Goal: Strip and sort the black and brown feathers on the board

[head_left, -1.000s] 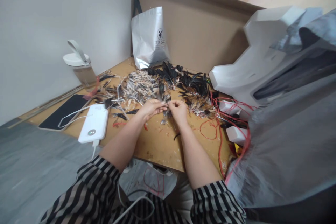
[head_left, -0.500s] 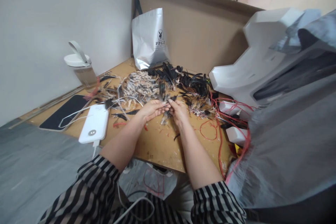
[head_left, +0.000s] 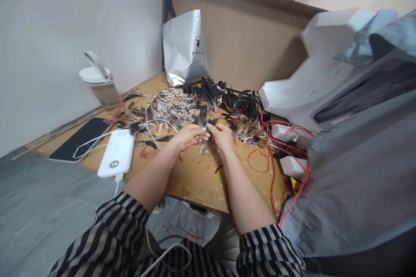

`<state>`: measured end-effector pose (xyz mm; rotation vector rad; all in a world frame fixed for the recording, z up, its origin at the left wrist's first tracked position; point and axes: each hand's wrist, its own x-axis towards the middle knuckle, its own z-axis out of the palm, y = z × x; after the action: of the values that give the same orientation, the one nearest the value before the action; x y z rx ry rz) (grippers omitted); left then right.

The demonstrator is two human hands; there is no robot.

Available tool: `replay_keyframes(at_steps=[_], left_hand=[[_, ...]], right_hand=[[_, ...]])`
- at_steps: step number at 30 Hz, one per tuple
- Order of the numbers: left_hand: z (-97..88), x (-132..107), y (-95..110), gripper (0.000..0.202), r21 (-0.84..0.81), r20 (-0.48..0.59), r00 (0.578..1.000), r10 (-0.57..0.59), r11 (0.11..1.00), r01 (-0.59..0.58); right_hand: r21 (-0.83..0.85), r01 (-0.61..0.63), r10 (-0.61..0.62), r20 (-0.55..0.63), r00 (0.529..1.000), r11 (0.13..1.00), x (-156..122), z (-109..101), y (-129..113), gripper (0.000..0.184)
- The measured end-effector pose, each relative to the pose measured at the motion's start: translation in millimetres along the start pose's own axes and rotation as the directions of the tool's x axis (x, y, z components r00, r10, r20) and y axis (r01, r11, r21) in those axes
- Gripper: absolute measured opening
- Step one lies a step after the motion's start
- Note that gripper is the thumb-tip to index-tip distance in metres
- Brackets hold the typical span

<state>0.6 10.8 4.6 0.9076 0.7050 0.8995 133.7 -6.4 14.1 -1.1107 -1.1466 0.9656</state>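
My left hand (head_left: 191,135) and my right hand (head_left: 221,135) meet above the middle of the wooden table (head_left: 198,177). Fingers and thumbs of both are pinched together on a small bunch of dark and brown feathers (head_left: 203,114). Its dark tips stick up between the hands; fluffy grey-brown ends hang below. The quill ends are partly hidden by my fingers. Just beyond lies a pale, mottled heap of feathers (head_left: 173,106). Black feathers (head_left: 211,91) lie behind it, and a brown and black pile (head_left: 245,127) is right of my right hand.
A white power bank (head_left: 116,153) with cables and a dark tablet (head_left: 79,138) lie at left, near a lidded cup (head_left: 102,86). A silver bag (head_left: 185,47) stands at the back. Red string (head_left: 271,173) tangles around white blocks at right, beside a grey cover (head_left: 354,173).
The dark feather tips between my hands have tilted slightly to the right and lower. Both hands stay pinched in nearly the same place.
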Motion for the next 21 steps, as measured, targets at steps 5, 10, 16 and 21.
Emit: replay_keyframes(at_steps=[5, 10, 16, 21], left_hand=[[-0.2, -0.4, 0.9, 0.02, 0.054, -0.007, 1.0, 0.007, 0.999, -0.007], [2.0, -3.2, 2.2, 0.021, 0.146, -0.006, 1.0, 0.023, 0.989, -0.022], [-3.0, 1.5, 1.3, 0.023, 0.182, -0.075, 0.991, 0.11, 0.979, -0.095], [-13.6, 8.6, 2.0, 0.018, 0.004, -0.219, 0.958, 0.187, 0.982, -0.191]], right_hand=[[-0.022, -0.004, 0.004, 0.007, 1.0, 1.0, -0.1, -0.4, -1.4, 0.035], [-0.009, -0.026, 0.026, 0.007, 1.0, 1.0, -0.7, 0.9, -1.8, 0.033], [0.006, -0.038, 0.038, -0.032, 0.999, 0.999, 2.7, -2.0, -1.4, 0.027], [-0.295, 0.041, 0.033, 0.242, 0.97, 0.955, 4.6, -21.2, -4.5, 0.019]])
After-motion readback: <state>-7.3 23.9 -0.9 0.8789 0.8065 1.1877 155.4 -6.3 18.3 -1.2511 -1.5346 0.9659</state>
